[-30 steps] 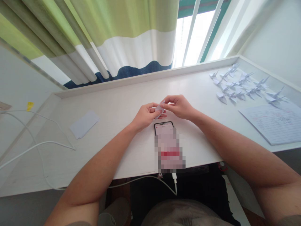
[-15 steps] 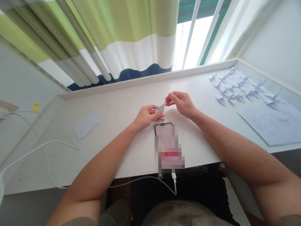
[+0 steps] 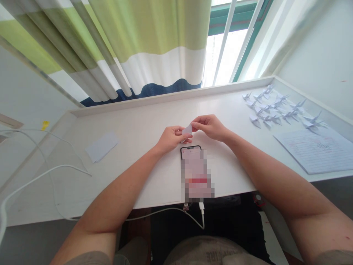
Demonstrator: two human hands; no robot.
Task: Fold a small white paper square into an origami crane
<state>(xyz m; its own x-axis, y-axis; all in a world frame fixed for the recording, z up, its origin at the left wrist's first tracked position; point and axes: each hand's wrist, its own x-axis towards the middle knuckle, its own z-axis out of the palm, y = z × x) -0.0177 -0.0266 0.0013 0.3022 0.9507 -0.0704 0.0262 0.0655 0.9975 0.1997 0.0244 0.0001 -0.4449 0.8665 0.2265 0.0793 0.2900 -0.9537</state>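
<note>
A small folded piece of white paper [image 3: 187, 130] is held up over the desk, just beyond the phone. My left hand [image 3: 171, 139] grips its lower left part between thumb and fingers. With thumb and forefinger, my right hand [image 3: 211, 127] pinches the paper's upper right corner. The fingers cover parts of the paper, so its full shape is hidden. Below my hands a phone [image 3: 191, 150] lies on the desk, its screen mostly blurred out.
Several folded paper cranes [image 3: 275, 106] stand at the back right of the white desk [image 3: 132, 125]. In front of them lies a lined, written sheet [image 3: 314, 151]. White paper pieces [image 3: 102, 146] lie at left, near a white cable [image 3: 55, 169]. A charging plug [image 3: 202, 208] hangs below the phone.
My right hand has moved down and slightly left, and its fingertips now pinch the paper's upper corner. The left hand keeps its hold. The view has shifted slightly.
</note>
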